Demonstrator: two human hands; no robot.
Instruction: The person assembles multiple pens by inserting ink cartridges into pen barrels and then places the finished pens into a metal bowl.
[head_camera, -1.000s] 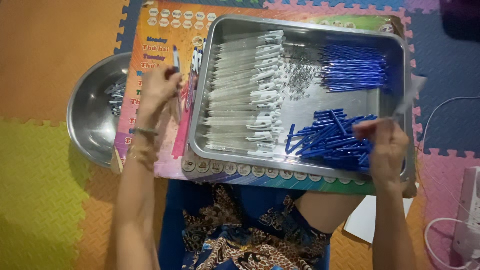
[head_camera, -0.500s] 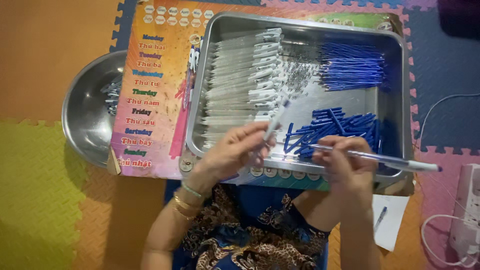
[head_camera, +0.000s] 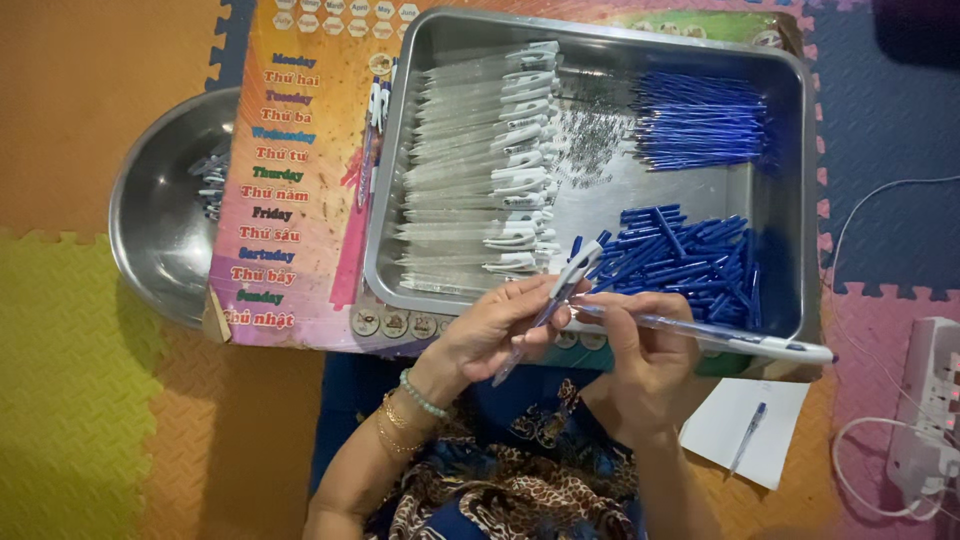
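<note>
- Left hand (head_camera: 500, 330) pinches a clear pen barrel (head_camera: 545, 312) with white clip, tilted, just over the near rim of the metal tray (head_camera: 790, 200).
- Right hand (head_camera: 640, 345) is closed on a second assembled pen (head_camera: 730, 340), which lies nearly level and points right.
- Both hands meet at the tray's near edge, the pens crossing there.
- In the tray: clear barrels (head_camera: 470, 170) stacked left, blue refills (head_camera: 700, 120) far right, blue caps (head_camera: 680, 260) near right.
- Steel bowl (head_camera: 165, 230) sits far left.
</note>
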